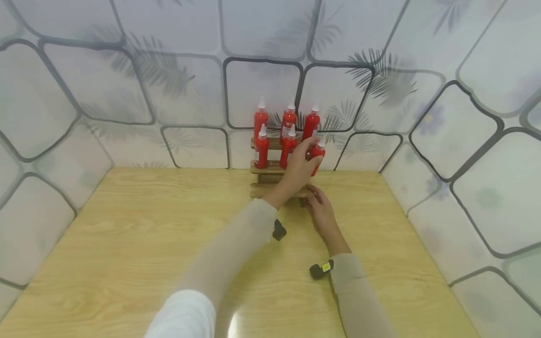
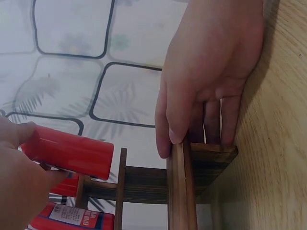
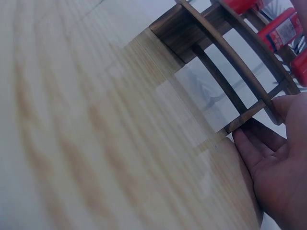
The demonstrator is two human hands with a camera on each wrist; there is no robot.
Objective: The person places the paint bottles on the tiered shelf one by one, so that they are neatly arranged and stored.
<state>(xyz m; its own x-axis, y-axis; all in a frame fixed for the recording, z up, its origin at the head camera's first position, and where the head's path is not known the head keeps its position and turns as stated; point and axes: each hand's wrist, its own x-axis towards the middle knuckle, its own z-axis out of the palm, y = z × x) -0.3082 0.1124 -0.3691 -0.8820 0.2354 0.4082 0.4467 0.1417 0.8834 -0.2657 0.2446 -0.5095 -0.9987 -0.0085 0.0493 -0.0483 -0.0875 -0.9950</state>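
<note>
A three-tiered wooden rack [image 1: 261, 189] stands by the back wall and holds red squeeze bottles with white pointed caps. My left hand [image 1: 298, 164] reaches across to its right side and grips a red squeeze bottle [image 1: 318, 153]. In the left wrist view this bottle [image 2: 79, 152] has its base close over a step, with the left hand [image 2: 19, 175] around its far end. Lower down, my right hand [image 1: 322, 213] pinches the right end of the lowest step. The right wrist view shows the right hand [image 3: 280, 170] with its fingers under the wooden end piece [image 3: 247, 116].
On the top step stand three bottles, among them the left one [image 1: 260, 119]. The middle step bears a bottle [image 1: 261, 152] at its left and another [image 1: 288, 149] beside it. Patterned walls [image 1: 190, 94] close in the wood-grain table [image 1: 169, 225] behind and at both sides.
</note>
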